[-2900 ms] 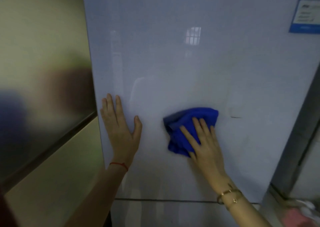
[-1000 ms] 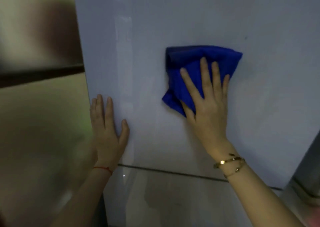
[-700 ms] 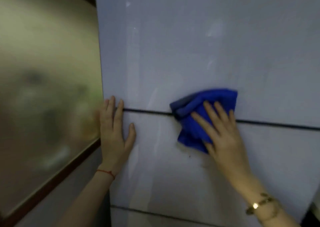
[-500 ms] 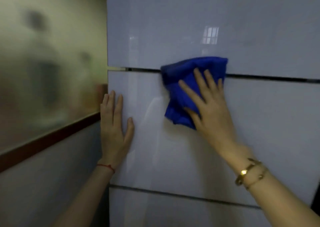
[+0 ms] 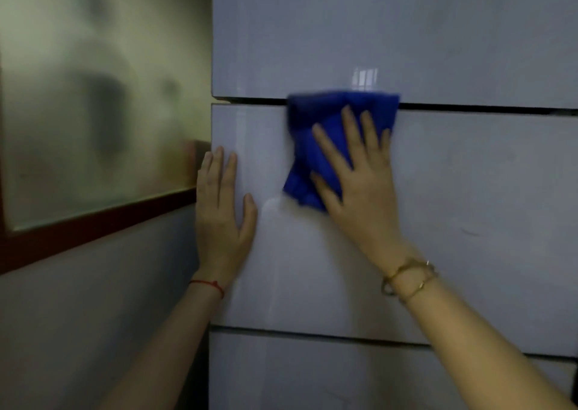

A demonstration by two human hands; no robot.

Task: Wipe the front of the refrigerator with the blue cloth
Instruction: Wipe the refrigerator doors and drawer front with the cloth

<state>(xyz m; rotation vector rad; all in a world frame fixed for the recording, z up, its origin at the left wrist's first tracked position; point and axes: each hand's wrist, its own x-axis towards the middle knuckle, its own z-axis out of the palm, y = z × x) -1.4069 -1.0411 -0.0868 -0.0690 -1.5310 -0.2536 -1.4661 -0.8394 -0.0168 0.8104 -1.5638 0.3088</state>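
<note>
The pale grey, glossy refrigerator front (image 5: 469, 190) fills the right two thirds of the head view, split by two dark horizontal door gaps. A crumpled blue cloth (image 5: 316, 134) lies pressed against the middle door panel, its top edge covering the upper gap. My right hand (image 5: 359, 187) lies flat on the cloth with fingers spread, pinning it to the door. My left hand (image 5: 222, 215) rests flat and empty on the same panel at the refrigerator's left edge, fingers pointing up.
Left of the refrigerator is a frosted glass pane (image 5: 93, 96) in a dark red-brown frame (image 5: 93, 225), with a grey wall (image 5: 78, 331) below it. The lower door gap (image 5: 312, 336) runs under both wrists.
Since three seconds ago the cloth and my right hand have travelled down from the upper door onto the middle panel. Over the last half second the cloth stayed at the upper gap; my left hand stayed put.
</note>
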